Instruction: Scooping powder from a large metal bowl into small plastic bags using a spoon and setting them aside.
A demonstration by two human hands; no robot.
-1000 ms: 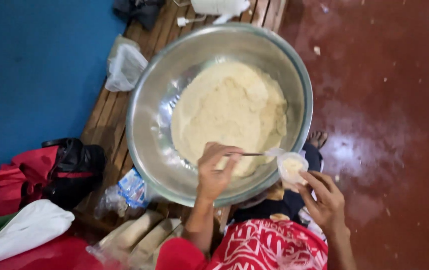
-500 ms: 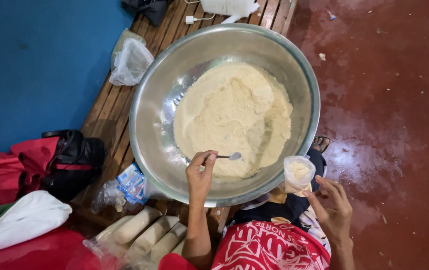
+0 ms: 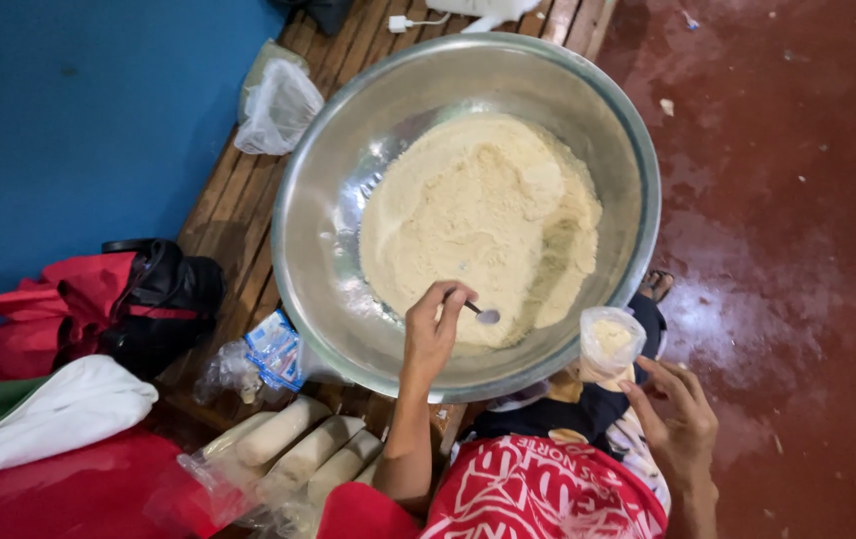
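steel bowl [image 3: 348,180] sits on the slatted bench, pale flour [image 3: 478,215] heaped inside. left hand [image 3: 433,329] pinches a small spoon [image 3: 483,314] at the bowl's near rim, handle pointing right toward the little plastic bag [image 3: 608,344], which the right hand [image 3: 682,424] grips by its fingertips just outside the rim.

Left hand [image 3: 435,334] pinching spoon [image 3: 482,313] over flour [image 3: 483,225] — steel bowl [image 3: 348,180], right hand [image 3: 682,424] holding bag [image 3: 608,344]

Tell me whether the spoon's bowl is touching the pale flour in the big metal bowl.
Cannot tell. In the head view the spoon, held by the left hand, overlaps the flour, but no gap or contact shows plainly.
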